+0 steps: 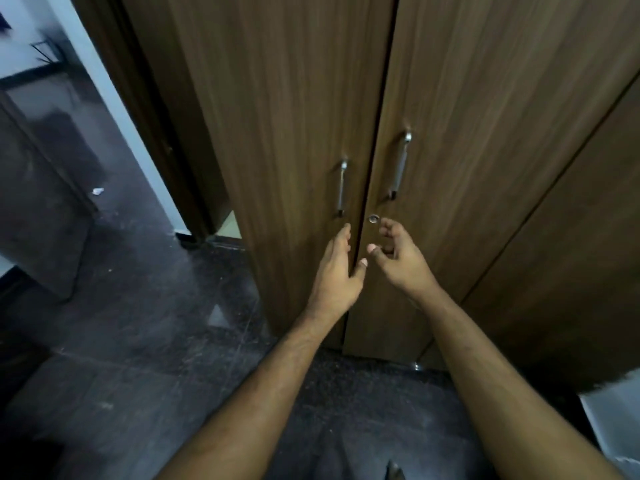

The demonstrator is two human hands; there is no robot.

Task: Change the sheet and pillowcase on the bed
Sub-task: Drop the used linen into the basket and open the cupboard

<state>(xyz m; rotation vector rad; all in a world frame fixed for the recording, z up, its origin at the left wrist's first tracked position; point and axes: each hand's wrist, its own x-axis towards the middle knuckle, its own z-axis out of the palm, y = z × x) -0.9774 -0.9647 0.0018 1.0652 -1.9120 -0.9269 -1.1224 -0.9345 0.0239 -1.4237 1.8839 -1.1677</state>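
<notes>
Sheets and pillowcases are nowhere in view; both hands reach toward a closed wooden wardrobe (294,98), and whatever it holds is hidden behind its two doors.

The left hand (337,268) has its fingers straight and relaxed, fingertips at the left door (277,140) just below that door's metal handle (342,187), the thumb near the dark seam between the doors. It grasps nothing. The right hand (398,252) hangs in front of the right door (485,116) with its fingers loosely curled around nothing, the index fingertip just beside a small round keyhole (373,218); whether it touches the lock I cannot tell. The right door's handle (401,165) stands above this hand, apart from it.

Both doors sit flush, the seam narrow from top to bottom. A further wooden panel (571,254) adjoins on the right. Bare forearms stretch up from the bottom edge. Below lies a dark, speckled floor (138,341). To the left, a white wall edge (131,116) borders a dim, blurred opening. A pale object (613,420) shows at the lower right corner, too cut off to identify.
</notes>
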